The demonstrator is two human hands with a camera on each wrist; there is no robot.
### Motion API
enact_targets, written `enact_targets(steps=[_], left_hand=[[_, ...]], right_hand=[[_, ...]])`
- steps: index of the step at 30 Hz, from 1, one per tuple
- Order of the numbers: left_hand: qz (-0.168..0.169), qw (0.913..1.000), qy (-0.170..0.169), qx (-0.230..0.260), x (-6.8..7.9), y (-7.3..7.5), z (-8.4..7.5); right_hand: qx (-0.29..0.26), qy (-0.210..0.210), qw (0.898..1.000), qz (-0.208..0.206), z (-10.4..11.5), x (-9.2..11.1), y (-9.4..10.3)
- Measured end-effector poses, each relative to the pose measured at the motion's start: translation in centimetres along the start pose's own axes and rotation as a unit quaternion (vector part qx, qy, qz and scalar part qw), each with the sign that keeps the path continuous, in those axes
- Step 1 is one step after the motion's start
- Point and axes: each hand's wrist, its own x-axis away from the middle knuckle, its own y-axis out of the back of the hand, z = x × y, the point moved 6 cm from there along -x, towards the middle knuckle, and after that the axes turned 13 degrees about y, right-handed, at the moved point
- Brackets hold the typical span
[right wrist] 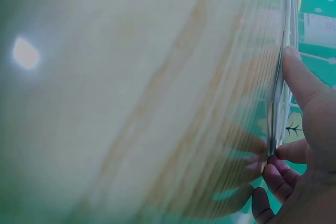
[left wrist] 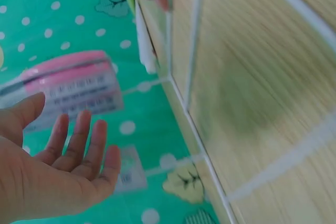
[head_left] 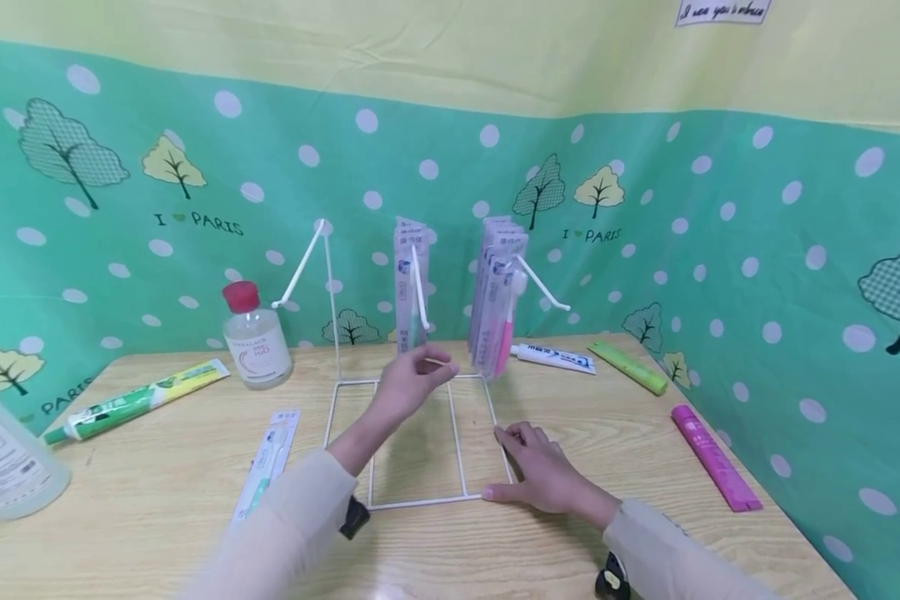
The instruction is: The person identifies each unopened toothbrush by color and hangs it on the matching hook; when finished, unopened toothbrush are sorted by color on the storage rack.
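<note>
A white wire display rack (head_left: 420,503) stands on the table, its base flat and its hooks pointing forward. My right hand (head_left: 543,475) holds the base's front right corner, thumb at the front wire and fingers at the side wire. Packaged toothbrushes (head_left: 405,292) hang from the middle hook, and more packaged toothbrushes (head_left: 487,321) with a pink one in front hang from the right hook. Just below the middle packs, my left hand (head_left: 412,383) hovers over the base with loosely bent fingers and nothing in it. In the left wrist view its palm (left wrist: 52,182) is bare.
Left of the rack lies a packaged toothbrush (head_left: 270,454). Farther left are a red-capped bottle (head_left: 257,346), a green-yellow toothpaste tube (head_left: 150,400) and a large clear bottle (head_left: 7,458). At right lie a white tube (head_left: 555,358), a green tube (head_left: 627,367) and a pink tube (head_left: 714,458).
</note>
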Motion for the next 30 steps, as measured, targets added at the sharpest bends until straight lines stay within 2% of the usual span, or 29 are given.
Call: enact_targets(steps=[6,12,18,22,27,30], left_hand=[[-0.009,0.9990,-0.003,-0.044,1.8,4.2,2.6],[-0.020,0.9961,-0.003,-0.086,3.8,9.2,5.4],[-0.013,0.9892,0.047,-0.138,6.2,13.6,8.8],[0.002,0.9793,0.096,-0.179,7.3,15.9,11.4],[0.029,0.9630,0.147,-0.224,8.0,17.8,14.3],[0.036,0.9571,0.149,-0.246,8.1,18.2,15.4]], right_hand=[[-0.002,-0.002,1.000,0.000,0.2,-0.1,0.0],[0.002,-0.009,1.000,0.005,0.3,0.0,-0.1],[0.004,-0.010,1.000,0.005,0.4,-0.1,-0.1],[0.004,-0.010,1.000,0.005,0.4,-0.1,-0.1],[0.003,-0.010,1.000,-0.001,0.3,-0.1,-0.1],[0.005,-0.016,1.000,-0.001,0.2,0.0,-0.1]])
